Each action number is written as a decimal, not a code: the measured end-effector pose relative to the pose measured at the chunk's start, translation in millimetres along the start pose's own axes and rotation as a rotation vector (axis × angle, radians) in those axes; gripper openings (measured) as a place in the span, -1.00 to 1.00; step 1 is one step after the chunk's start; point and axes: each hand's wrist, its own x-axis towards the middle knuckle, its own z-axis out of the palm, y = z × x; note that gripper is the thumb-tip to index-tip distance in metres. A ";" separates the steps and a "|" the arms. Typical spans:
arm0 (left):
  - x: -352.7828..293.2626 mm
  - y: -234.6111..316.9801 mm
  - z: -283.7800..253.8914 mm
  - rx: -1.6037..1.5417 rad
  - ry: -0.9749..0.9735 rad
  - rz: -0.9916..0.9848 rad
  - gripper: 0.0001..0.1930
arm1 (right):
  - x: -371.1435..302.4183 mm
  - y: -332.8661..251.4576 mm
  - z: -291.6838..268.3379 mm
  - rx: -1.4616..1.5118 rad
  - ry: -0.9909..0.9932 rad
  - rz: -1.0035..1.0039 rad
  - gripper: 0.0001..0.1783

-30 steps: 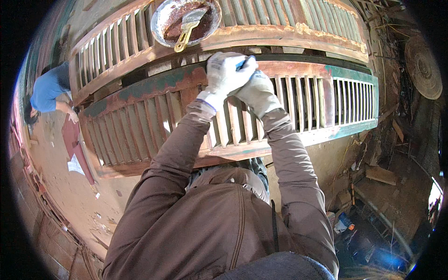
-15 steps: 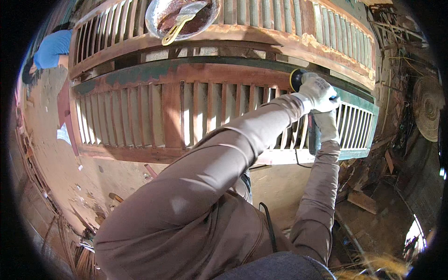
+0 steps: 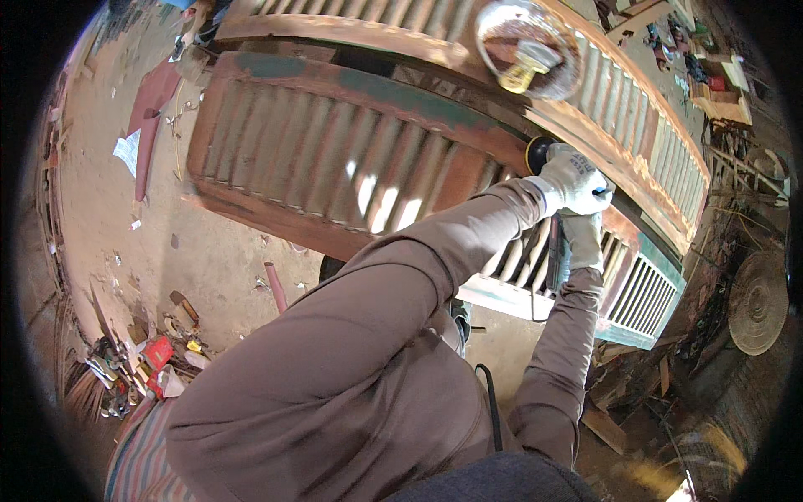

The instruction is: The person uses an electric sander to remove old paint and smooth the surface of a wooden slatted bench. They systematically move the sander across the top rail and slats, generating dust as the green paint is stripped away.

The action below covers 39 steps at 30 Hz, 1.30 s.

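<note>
Both my hands wear white gloves and grip an angle grinder (image 3: 554, 261) with a round yellow-edged disc (image 3: 538, 156). My left hand (image 3: 575, 180) is closed over its head, close to the disc. Below it, my right hand (image 3: 584, 238) is wrapped round the dark body. The disc is at the far rail of a louvered wooden shutter (image 3: 376, 90), where patches of green paint border bare reddish wood; whether it touches the rail I cannot tell. My left sleeve covers part of the slats.
Beyond lies a second louvered shutter (image 3: 615, 149), bearing a stained metal bowl (image 3: 489, 35) with a yellow-handled, broad-ended tool (image 3: 523, 71). Another person's arm (image 3: 199, 18) shows at the far left. A round woven hat (image 3: 757, 301) hangs right. Striped cloth (image 3: 155, 456) and loose clutter lie at lower left.
The view has turned, so the shutters now slant down to the right and more floor shows at left. My hands keep their hold on the angle grinder, still near the far rail.
</note>
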 end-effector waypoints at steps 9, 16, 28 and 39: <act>-87.6 -133.8 -226.8 0.166 0.262 -0.064 -0.65 | 42.2 -139.0 252.9 -0.551 -0.172 -0.280 -0.34; -128.9 -180.4 -312.1 0.200 0.396 -0.035 -0.68 | 25.3 -290.8 355.3 -0.529 -0.374 0.023 -0.49; -50.8 -64.8 -120.5 -0.134 -0.062 0.014 -0.62 | -14.0 -32.2 103.8 -0.624 -0.234 -0.023 -0.51; -80.9 -120.9 -211.7 0.078 0.163 0.047 -0.57 | 15.3 -108.6 234.1 -0.505 -0.049 -0.210 -0.42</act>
